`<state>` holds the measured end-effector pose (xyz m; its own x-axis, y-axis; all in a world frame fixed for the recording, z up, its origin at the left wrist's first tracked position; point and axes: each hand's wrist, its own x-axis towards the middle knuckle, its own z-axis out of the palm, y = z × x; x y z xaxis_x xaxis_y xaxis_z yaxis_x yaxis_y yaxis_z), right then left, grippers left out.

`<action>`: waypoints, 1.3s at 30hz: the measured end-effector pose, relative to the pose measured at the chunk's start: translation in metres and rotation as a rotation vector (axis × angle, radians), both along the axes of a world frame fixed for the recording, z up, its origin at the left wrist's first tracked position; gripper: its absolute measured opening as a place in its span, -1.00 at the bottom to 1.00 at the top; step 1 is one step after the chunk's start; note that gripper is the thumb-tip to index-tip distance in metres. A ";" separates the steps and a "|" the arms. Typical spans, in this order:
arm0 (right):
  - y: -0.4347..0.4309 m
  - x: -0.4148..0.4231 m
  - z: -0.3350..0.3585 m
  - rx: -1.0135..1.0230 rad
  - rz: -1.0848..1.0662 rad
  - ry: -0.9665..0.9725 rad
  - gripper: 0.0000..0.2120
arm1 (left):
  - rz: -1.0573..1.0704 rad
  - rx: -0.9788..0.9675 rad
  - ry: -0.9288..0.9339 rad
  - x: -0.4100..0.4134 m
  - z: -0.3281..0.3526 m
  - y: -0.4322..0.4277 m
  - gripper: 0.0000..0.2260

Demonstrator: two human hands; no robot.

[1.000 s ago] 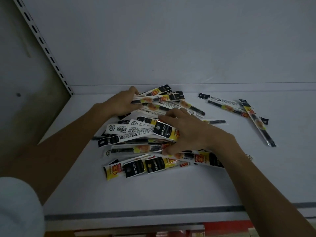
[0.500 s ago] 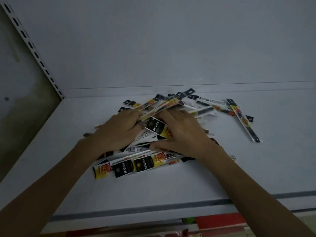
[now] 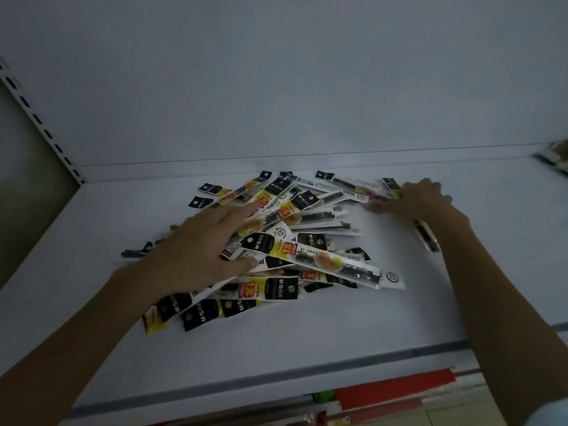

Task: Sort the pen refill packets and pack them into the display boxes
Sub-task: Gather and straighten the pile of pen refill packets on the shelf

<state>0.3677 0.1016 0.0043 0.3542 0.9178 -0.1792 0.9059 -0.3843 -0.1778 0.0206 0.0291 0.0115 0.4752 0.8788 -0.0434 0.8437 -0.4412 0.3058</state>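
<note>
A loose heap of pen refill packets (image 3: 295, 241), long clear sleeves with black and yellow labels, lies in the middle of a white shelf (image 3: 307, 327). My left hand (image 3: 203, 244) rests flat on the heap's left side, fingers spread across several packets. My right hand (image 3: 415, 199) lies at the heap's far right edge, fingers stretched over the outlying packets there. One dark packet (image 3: 427, 238) pokes out from under my right wrist. No display box is in view.
The shelf's white back wall (image 3: 276, 87) rises right behind the heap. A perforated upright (image 3: 43, 127) runs along the left corner. Some packaged goods (image 3: 553, 158) sit at the far right edge. Red items (image 3: 393, 392) show below the shelf's front lip.
My right hand has left the middle of the heap and reached out to the far right packets. My left hand has shifted onto the heap's centre-left and flattened.
</note>
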 end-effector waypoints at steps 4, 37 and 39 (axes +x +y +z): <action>0.014 -0.006 -0.002 0.256 0.198 0.208 -0.62 | -0.072 0.093 0.111 0.011 0.002 -0.009 -0.27; -0.031 -0.145 0.008 0.342 1.193 -0.137 -0.38 | -0.119 0.580 0.181 0.016 -0.004 -0.005 0.09; -0.029 -0.147 0.013 0.329 1.204 -0.083 -0.35 | -0.100 0.451 0.206 0.017 -0.006 -0.003 0.15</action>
